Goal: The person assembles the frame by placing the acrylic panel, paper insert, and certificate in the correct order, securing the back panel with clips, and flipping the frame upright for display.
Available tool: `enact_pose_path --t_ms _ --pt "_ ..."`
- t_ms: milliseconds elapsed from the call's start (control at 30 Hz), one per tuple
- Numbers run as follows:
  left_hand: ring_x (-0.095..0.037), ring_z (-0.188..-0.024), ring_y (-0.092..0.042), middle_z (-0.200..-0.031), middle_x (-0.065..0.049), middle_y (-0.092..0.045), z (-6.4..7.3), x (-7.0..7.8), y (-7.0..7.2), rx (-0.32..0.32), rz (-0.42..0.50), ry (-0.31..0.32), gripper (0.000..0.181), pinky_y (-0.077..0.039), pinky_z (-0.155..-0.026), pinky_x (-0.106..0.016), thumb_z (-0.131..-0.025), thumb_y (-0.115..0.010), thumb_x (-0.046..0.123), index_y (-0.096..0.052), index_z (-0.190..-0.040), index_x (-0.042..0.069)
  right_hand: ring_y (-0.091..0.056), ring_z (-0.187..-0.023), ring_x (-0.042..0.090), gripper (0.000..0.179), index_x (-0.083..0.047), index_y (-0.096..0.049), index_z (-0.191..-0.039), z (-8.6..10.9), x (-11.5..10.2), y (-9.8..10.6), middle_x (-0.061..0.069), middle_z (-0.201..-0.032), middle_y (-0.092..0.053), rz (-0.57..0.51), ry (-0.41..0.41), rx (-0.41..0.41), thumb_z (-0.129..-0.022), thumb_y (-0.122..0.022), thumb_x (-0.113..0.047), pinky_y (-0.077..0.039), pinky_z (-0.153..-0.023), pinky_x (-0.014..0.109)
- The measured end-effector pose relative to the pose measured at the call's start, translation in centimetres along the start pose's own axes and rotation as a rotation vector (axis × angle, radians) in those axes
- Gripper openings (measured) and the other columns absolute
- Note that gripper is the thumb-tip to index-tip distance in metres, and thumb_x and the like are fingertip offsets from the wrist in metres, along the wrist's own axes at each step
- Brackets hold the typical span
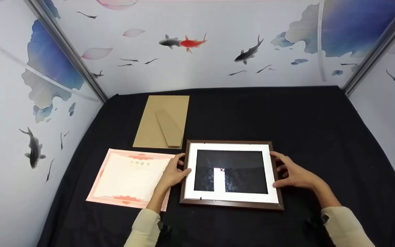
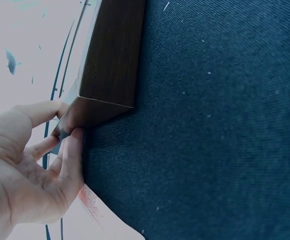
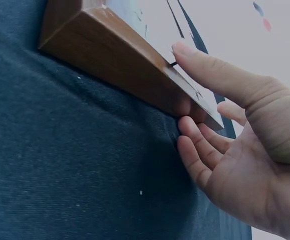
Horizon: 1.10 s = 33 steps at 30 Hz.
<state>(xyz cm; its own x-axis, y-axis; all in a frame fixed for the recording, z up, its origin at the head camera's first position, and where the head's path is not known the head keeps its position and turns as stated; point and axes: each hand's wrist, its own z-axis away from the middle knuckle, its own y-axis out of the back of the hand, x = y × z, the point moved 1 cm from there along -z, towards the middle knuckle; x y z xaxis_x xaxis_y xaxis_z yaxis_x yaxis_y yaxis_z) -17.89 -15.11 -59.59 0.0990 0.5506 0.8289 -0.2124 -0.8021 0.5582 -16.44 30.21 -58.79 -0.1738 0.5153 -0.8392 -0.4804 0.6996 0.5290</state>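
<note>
A brown picture frame [image 1: 231,206] with a white mat and a glossy dark middle lies on the black cloth in the head view. My left hand [image 1: 174,174] grips its left side, thumb over the top edge and fingers against the side wall. On the opposite side, my right hand [image 1: 295,174] holds the frame the same way. In the right wrist view the thumb [image 3: 210,72] lies over the top face while the fingertips touch the wooden side. The left wrist view shows the left fingers [image 2: 72,160] at the frame's side, close to the cloth.
A certificate sheet [image 1: 125,178] with a red-pink border lies left of the frame, partly beneath the left hand in view. Behind it rests a tan backing board [image 1: 146,120] with a fold-out stand. White panels with painted fish [image 1: 249,53] enclose the table's back and sides.
</note>
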Motion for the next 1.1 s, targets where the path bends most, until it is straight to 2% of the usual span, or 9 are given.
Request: enact_pose_path --t_ms 133,267,433,567,667,767,967,1100 --pt "-0.02 -0.074 -0.056 -0.105 -0.017 -0.049 0.1 0.0 0.1 -0.007 -0.012 -0.01 0.065 -0.049 -0.064 -0.035 -0.084 -0.069 0.015 -0.036 -0.139 0.002 -0.046 -0.104 0.031 0.107 -0.018 -0.017 -0.149 -0.1 0.0 -0.4 0.017 -0.131 -0.028 0.012 0.029 0.022 -0.067 -0.085 -0.028 -0.045 -0.077 0.042" --pt "-0.022 -0.076 -0.057 -0.106 -0.018 -0.048 0.2 -0.1 0.1 -0.024 -0.006 -0.014 0.067 -0.049 -0.064 -0.034 -0.083 -0.07 0.015 -0.035 -0.139 0.002 -0.046 -0.102 0.035 0.105 -0.013 -0.018 -0.148 0.1 -1.3 -0.5 0.022 -0.129 -0.028 0.017 0.047 0.031 -0.068 -0.085 -0.019 -0.045 -0.074 0.044" --pt "-0.022 -0.077 -0.057 -0.106 -0.018 -0.048 0.1 -0.1 0.1 -0.025 0.003 -0.023 0.069 -0.049 -0.065 -0.035 -0.081 -0.072 0.015 -0.035 -0.139 0.001 -0.046 -0.103 0.036 0.102 -0.012 -0.019 -0.148 0.5 -2.2 -0.3 0.023 -0.129 -0.028 0.012 0.047 0.024 -0.069 -0.084 -0.019 -0.045 -0.076 0.044" --pt "-0.021 -0.077 -0.057 -0.107 -0.016 -0.049 0.2 -0.2 0.0 -0.003 -0.024 -0.019 0.069 -0.048 -0.067 -0.035 -0.082 -0.072 0.016 -0.036 -0.139 0.002 -0.047 -0.102 0.036 0.102 -0.014 -0.02 -0.148 0.3 -1.6 -0.3 0.022 -0.128 -0.03 0.014 0.048 0.033 -0.069 -0.084 -0.018 -0.045 -0.076 0.045" --pt "-0.019 -0.077 -0.056 -0.108 -0.014 -0.05 0.4 -0.1 0.0 0.01 -0.05 -0.01 0.068 -0.048 -0.067 -0.035 -0.082 -0.071 0.018 -0.037 -0.14 0.004 -0.047 -0.103 0.031 0.102 -0.016 -0.02 -0.148 0.0 -0.1 -0.4 0.018 -0.128 -0.03 0.015 0.05 0.043 -0.069 -0.085 -0.022 -0.045 -0.076 0.043" --pt "-0.021 -0.077 -0.057 -0.107 -0.015 -0.051 0.3 0.0 0.1 0.007 -0.054 -0.015 0.068 -0.048 -0.066 -0.035 -0.082 -0.071 0.017 -0.037 -0.139 0.003 -0.047 -0.103 0.03 0.102 -0.016 -0.02 -0.148 0.0 0.1 -0.4 0.016 -0.129 -0.03 0.013 0.039 0.039 -0.069 -0.084 -0.024 -0.045 -0.077 0.042" --pt "-0.025 -0.082 -0.061 -0.11 -0.019 -0.053 0.1 0.2 0.8 -0.051 0.027 -0.015 0.066 -0.051 -0.064 -0.033 -0.083 -0.071 0.014 -0.037 -0.139 0.001 -0.045 -0.103 0.038 0.101 -0.011 -0.02 -0.148 0.3 -1.2 -0.4 0.023 -0.129 -0.029 -0.02 0.035 0.051 -0.07 -0.084 -0.015 -0.044 -0.077 0.05" --pt "-0.028 -0.082 -0.062 -0.107 -0.02 -0.057 0.3 -0.3 1.6 -0.062 0.067 -0.061 0.059 -0.052 -0.064 -0.035 -0.084 -0.07 0.013 -0.043 -0.134 0.0 -0.045 -0.104 0.036 0.1 -0.011 -0.021 -0.148 0.3 -1.2 -0.4 0.022 -0.131 -0.028 -0.022 0.032 0.044 -0.07 -0.084 -0.017 -0.044 -0.077 0.048"
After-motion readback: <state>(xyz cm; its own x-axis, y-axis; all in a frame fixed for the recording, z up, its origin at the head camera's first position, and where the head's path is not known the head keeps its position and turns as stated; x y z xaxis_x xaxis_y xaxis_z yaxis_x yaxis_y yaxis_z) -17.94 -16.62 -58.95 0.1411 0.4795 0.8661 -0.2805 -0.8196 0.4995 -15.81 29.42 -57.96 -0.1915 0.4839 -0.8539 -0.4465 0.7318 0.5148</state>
